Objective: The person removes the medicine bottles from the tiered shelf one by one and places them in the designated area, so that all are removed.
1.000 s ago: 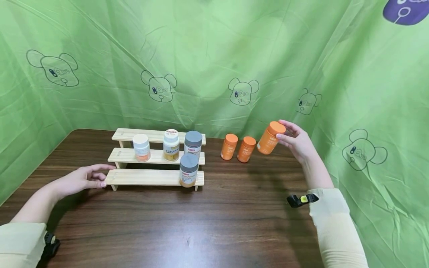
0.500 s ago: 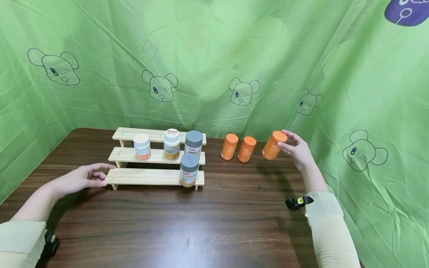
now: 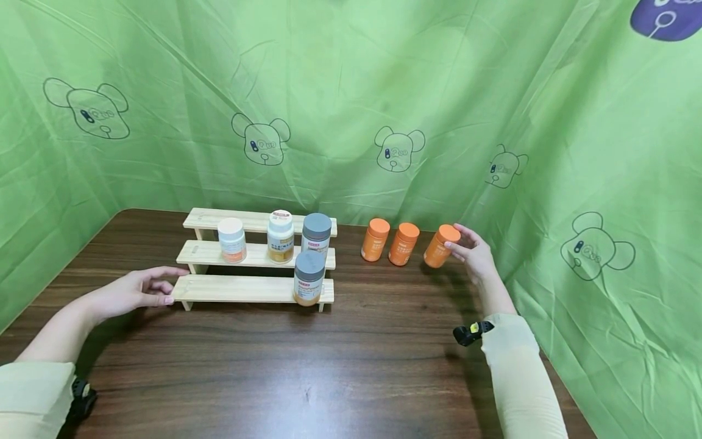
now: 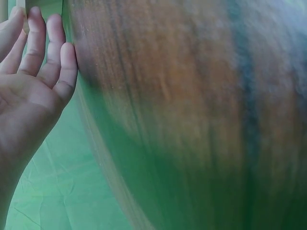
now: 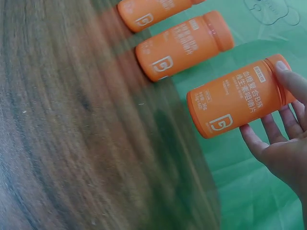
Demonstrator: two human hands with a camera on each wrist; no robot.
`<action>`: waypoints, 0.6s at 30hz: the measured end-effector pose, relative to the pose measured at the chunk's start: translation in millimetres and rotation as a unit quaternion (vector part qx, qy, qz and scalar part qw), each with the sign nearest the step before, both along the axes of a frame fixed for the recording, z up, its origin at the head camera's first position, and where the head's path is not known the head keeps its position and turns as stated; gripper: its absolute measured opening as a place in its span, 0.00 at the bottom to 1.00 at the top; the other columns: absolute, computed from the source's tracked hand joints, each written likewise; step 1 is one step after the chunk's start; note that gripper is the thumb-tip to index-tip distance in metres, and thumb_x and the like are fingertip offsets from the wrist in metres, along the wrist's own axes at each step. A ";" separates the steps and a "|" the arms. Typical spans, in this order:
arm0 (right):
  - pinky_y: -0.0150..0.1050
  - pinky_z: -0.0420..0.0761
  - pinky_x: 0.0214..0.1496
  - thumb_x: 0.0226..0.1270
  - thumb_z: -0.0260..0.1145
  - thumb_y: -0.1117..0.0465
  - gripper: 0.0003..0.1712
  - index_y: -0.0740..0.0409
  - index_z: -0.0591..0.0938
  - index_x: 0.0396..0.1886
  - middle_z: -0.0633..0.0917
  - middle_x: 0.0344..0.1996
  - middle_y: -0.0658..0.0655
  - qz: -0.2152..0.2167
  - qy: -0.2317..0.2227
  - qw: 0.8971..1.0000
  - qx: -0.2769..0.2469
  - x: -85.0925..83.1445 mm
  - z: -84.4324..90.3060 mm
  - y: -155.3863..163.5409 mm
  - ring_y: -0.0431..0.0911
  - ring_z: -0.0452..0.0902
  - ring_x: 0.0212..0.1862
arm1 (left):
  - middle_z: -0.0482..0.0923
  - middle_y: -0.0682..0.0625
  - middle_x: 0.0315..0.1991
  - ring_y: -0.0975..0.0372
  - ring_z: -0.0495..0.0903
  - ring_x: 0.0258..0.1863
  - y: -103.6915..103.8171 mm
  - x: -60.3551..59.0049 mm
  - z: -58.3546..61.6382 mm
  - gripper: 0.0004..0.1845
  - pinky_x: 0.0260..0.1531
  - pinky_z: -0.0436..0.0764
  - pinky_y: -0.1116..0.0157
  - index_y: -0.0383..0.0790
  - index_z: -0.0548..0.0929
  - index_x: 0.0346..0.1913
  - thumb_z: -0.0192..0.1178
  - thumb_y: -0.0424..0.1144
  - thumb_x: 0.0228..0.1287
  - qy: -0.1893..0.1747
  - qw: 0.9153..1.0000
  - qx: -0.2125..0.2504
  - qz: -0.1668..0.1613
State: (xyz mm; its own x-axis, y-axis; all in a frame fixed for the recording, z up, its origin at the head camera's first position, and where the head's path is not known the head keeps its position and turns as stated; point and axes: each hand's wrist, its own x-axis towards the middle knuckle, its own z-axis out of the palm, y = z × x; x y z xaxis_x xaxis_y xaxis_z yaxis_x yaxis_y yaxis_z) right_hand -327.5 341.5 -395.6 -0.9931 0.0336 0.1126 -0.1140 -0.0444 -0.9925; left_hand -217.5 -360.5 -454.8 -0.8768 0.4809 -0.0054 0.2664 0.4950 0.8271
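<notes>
My right hand (image 3: 475,255) holds an orange supplement bottle (image 3: 440,249) by its cap, thumb on the near side, fingers behind. In the right wrist view this bottle (image 5: 235,98) shows white lettering; whether its base touches the table is hard to tell. Two matching orange bottles (image 3: 375,241) (image 3: 403,245) stand to its left. At the left, my left hand (image 3: 128,294) pinches the end of the lowest tier of a three-tier wooden display rack (image 3: 236,289), thumb in front and index finger behind. In the left wrist view the other fingers (image 4: 55,38) are loosely bent.
On the middle tier stand a small white bottle (image 3: 232,241), a white-capped bottle (image 3: 281,238) and a grey-lidded jar (image 3: 316,231). Another grey-lidded jar (image 3: 309,278) stands at the lowest tier's right end. Green cloth (image 3: 340,79) hangs behind and beside the brown table (image 3: 307,372).
My right hand has lowered the orange bottle toward the table, bringing it level with the other two and more upright. The left hand and the rack have stayed in place.
</notes>
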 end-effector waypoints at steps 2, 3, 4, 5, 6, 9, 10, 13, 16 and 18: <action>0.32 0.78 0.45 0.57 0.67 0.73 0.38 0.58 0.65 0.68 0.77 0.47 0.46 -0.004 -0.008 1.000 -0.006 -2.1 -3.5 -1.2 0.37 0.75 0.46 | 0.81 0.41 0.39 0.67 0.80 0.37 -0.3 0.4 0.1 0.30 0.38 0.73 0.74 0.29 0.61 0.66 0.59 0.34 0.64 -0.001 1.000 0.000 0.001; 0.32 0.79 0.45 0.57 0.67 0.73 0.39 0.58 0.65 0.68 0.77 0.47 0.46 -0.006 -0.012 1.000 -0.008 -3.2 -5.1 -1.7 0.37 0.75 0.46 | 0.81 0.41 0.39 0.67 0.80 0.38 -0.4 0.6 0.3 0.30 0.38 0.73 0.74 0.29 0.61 0.66 0.59 0.34 0.64 0.000 1.000 0.000 0.001; 0.32 0.78 0.45 0.57 0.67 0.73 0.39 0.58 0.65 0.69 0.76 0.47 0.46 -0.007 -0.016 1.000 -0.009 -4.2 -6.9 -1.9 0.37 0.74 0.46 | 0.81 0.41 0.39 0.67 0.80 0.38 -0.4 0.5 0.3 0.30 0.38 0.73 0.74 0.30 0.61 0.66 0.59 0.34 0.64 -0.001 1.000 0.000 0.001; 0.32 0.78 0.45 0.57 0.67 0.73 0.39 0.58 0.64 0.69 0.76 0.48 0.46 -0.009 -0.019 1.000 -0.010 -5.4 -8.8 -1.7 0.37 0.74 0.46 | 0.81 0.41 0.40 0.67 0.80 0.38 -0.3 0.5 0.5 0.30 0.38 0.73 0.74 0.30 0.61 0.66 0.59 0.34 0.64 -0.003 1.000 0.001 0.000; 0.32 0.78 0.45 0.57 0.67 0.72 0.39 0.58 0.64 0.69 0.76 0.48 0.46 -0.011 -0.022 1.000 -0.009 -6.7 -10.5 -1.7 0.37 0.74 0.47 | 0.81 0.40 0.40 0.66 0.80 0.38 -0.1 0.5 0.8 0.31 0.38 0.73 0.74 0.30 0.61 0.67 0.59 0.34 0.64 -0.004 1.000 0.001 -0.001; 0.33 0.78 0.46 0.57 0.67 0.72 0.41 0.59 0.63 0.70 0.76 0.48 0.46 -0.015 -0.026 0.999 -0.015 -10.6 -14.7 -1.9 0.38 0.74 0.47 | 0.81 0.40 0.40 0.64 0.81 0.39 0.5 0.5 1.2 0.31 0.39 0.74 0.74 0.30 0.60 0.67 0.58 0.34 0.65 -0.007 1.000 0.006 -0.002; 0.33 0.78 0.46 0.57 0.68 0.72 0.40 0.59 0.64 0.69 0.77 0.48 0.45 -0.021 -0.026 0.999 -0.014 -11.4 -15.5 -2.5 0.38 0.74 0.47 | 0.81 0.40 0.40 0.64 0.81 0.39 0.7 0.5 1.1 0.31 0.39 0.74 0.74 0.30 0.60 0.67 0.58 0.34 0.65 -0.008 1.000 0.007 -0.003; 0.35 0.77 0.48 0.57 0.68 0.72 0.40 0.58 0.64 0.69 0.76 0.49 0.46 -0.025 -0.035 0.999 -0.013 -12.6 -15.5 -6.0 0.38 0.74 0.47 | 0.81 0.40 0.40 0.64 0.81 0.39 0.6 0.7 1.0 0.31 0.39 0.74 0.74 0.30 0.60 0.67 0.59 0.34 0.64 -0.006 1.000 0.008 -0.001; 0.38 0.76 0.53 0.57 0.68 0.70 0.40 0.54 0.65 0.69 0.75 0.49 0.46 -0.032 -0.053 0.998 0.001 -12.1 -13.2 -11.3 0.37 0.75 0.47 | 0.81 0.40 0.40 0.64 0.81 0.39 0.1 1.2 1.0 0.30 0.39 0.73 0.74 0.30 0.61 0.67 0.58 0.34 0.65 -0.006 1.000 0.002 0.000; 0.39 0.75 0.55 0.57 0.69 0.69 0.40 0.52 0.66 0.69 0.73 0.50 0.46 -0.034 -0.062 0.997 0.011 -12.6 -12.5 -13.7 0.38 0.75 0.47 | 0.81 0.40 0.40 0.64 0.81 0.39 -0.2 1.6 1.2 0.31 0.39 0.73 0.74 0.30 0.60 0.67 0.58 0.34 0.65 -0.007 1.000 0.001 0.000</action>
State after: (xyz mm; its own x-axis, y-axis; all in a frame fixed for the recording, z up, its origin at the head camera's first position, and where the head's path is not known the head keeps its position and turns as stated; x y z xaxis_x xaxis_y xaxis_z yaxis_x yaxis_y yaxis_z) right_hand -340.1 327.8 -408.1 -0.9950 0.0997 -0.0099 0.0080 -0.0193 -0.9998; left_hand -215.9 -360.7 -453.6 -0.8770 0.4802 -0.0164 0.2547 0.4937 0.8315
